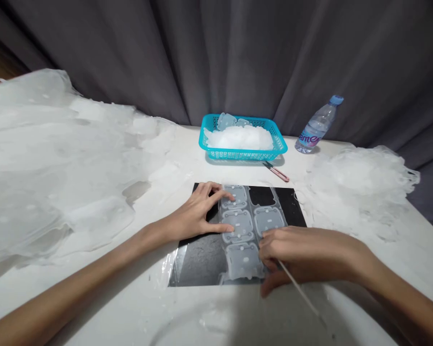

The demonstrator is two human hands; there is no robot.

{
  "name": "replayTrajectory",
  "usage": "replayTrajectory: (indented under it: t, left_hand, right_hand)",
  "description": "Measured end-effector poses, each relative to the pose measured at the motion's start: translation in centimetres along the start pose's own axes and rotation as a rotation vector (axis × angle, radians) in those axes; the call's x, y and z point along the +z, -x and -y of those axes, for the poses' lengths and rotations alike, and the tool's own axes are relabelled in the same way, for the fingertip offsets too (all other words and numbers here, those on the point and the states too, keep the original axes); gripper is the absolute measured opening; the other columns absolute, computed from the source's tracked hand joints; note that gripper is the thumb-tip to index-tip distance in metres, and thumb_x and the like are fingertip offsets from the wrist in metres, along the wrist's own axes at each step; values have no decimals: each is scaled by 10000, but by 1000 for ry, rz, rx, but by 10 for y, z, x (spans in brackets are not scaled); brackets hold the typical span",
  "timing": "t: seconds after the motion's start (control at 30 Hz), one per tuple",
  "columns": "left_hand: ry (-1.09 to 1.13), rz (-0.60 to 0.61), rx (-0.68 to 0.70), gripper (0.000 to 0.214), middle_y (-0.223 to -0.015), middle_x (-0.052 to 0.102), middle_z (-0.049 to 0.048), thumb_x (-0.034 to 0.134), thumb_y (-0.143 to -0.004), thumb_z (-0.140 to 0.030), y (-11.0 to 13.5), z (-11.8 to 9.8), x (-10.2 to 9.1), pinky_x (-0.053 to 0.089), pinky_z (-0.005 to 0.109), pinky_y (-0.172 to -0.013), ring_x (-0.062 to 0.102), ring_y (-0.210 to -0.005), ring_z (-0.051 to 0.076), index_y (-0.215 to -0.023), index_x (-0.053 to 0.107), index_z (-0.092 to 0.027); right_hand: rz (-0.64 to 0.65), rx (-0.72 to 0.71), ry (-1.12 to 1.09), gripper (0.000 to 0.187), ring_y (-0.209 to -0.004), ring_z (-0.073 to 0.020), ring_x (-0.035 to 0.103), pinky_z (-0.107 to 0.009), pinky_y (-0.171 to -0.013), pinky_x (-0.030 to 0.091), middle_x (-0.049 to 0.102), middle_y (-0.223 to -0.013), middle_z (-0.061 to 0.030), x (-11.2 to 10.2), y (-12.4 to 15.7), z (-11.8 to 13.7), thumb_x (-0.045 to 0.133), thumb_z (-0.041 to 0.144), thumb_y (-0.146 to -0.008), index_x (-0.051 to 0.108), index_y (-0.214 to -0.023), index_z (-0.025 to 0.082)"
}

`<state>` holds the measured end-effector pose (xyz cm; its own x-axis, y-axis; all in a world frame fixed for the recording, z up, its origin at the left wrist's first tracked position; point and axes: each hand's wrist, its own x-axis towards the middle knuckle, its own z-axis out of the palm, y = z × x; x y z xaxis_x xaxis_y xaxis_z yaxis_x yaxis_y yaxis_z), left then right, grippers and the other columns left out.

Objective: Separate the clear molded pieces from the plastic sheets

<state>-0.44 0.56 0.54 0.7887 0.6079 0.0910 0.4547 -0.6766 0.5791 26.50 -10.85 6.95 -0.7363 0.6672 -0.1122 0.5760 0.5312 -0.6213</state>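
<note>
A translucent, rubbery-looking sheet of rounded-rectangle pads lies on a black mat. One opening in its right column shows bare mat. My left hand rests on the sheet's left side, fingers spread, with fingertips touching the upper pads. Bent over the lower right of the sheet is my right hand, its fingers closed and slightly blurred. A thin whitish strip sticks out from beneath that hand toward the lower right; its other end is hidden.
Behind the mat stands a turquoise basket holding translucent pieces. Pink-handled snips lie before it. A water bottle is at the back right. Translucent sheets are heaped on the left, and a pile of scraps sits on the right.
</note>
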Motion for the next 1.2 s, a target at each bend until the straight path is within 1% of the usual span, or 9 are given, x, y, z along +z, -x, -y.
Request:
replayTrajectory:
  t: [0.07, 0.17, 0.23, 0.33, 0.47, 0.6, 0.77, 1.0, 1.2]
  left_hand:
    - [-77, -35, 21, 711, -1467, 431, 135, 767, -799, -711, 1, -1, 3, 395, 618, -1173, 392, -1392, 411, -1378, 609, -330]
    - [-149, -123, 60, 605, -1601, 326, 133, 741, -845, -683, 1, -4, 6, 391, 615, -1196, 318, -1479, 415, -1320, 657, -318]
    - [-163, -161, 100, 471, -1616, 376, 119, 685, -933, -608, 1, -5, 7, 390, 581, -1217, 345, -1503, 372, -1289, 678, -299]
    - [-160, -149, 150, 419, -1607, 489, 108, 622, -1000, -553, 0, -6, 8, 396, 546, -1231, 409, -1516, 328, -1292, 683, -259]
    - [-199, -102, 105, 556, -1623, 502, 120, 630, -958, -643, -4, -6, 6, 386, 572, -1235, 417, -1531, 350, -1329, 699, -234]
    - [-201, -86, 85, 628, -1610, 519, 124, 645, -918, -694, -7, -6, 4, 367, 570, -1246, 416, -1534, 359, -1330, 714, -226]
    - [-180, -90, 59, 636, -1621, 506, 108, 663, -888, -718, -8, -6, 6, 341, 584, -1254, 397, -1544, 370, -1304, 725, -242]
    - [-160, -108, 48, 661, -1618, 505, 127, 680, -872, -722, -8, -6, 7, 334, 598, -1250, 408, -1537, 371, -1319, 718, -237]
    - [-180, -101, 36, 669, -1621, 501, 123, 658, -877, -739, -7, -7, 7, 327, 609, -1249, 414, -1531, 381, -1316, 715, -238]
  right_hand:
    - [-9, -24, -26, 222, -801, -185, 680, -302, -699, 530, 691, -855, -7, -10, -2, 0, 657, 357, -1020, 688, -828, 250]
    - [-229, 59, -41, 235, -928, -184, 668, -337, -839, 546, 643, -1164, -59, -20, -12, -9, 457, 372, -1109, 666, -1121, 265]
    - [-364, 98, -61, 237, -968, -189, 645, -344, -884, 530, 620, -1146, -64, -18, -20, -20, 454, 396, -1110, 639, -1113, 248]
    - [-461, 71, -123, 161, -977, -188, 634, -320, -878, 507, 646, -1043, -40, -7, -30, -35, 549, 347, -1080, 648, -1026, 232]
    - [-475, 26, -176, 93, -953, -173, 664, -297, -852, 516, 694, -1058, -38, 12, -36, -45, 601, 281, -1053, 668, -1086, 227]
    - [-505, -42, -152, 99, -974, -198, 682, -334, -885, 536, 710, -1045, -59, 22, -40, -48, 593, 278, -1051, 673, -1042, 220]
    - [-490, -96, -133, 134, -1124, -227, 685, -379, -969, 551, 725, -1144, -81, 23, -43, -44, 566, 260, -1062, 683, -1121, 232]
    - [-474, -73, -99, 152, -1074, -216, 695, -386, -960, 558, 725, -1135, -73, 22, -40, -43, 546, 275, -1076, 673, -1150, 240]
    - [-473, -80, -40, 172, -1120, -223, 680, -400, -986, 560, 710, -1146, -86, 27, -44, -41, 494, 262, -1094, 644, -1172, 233]
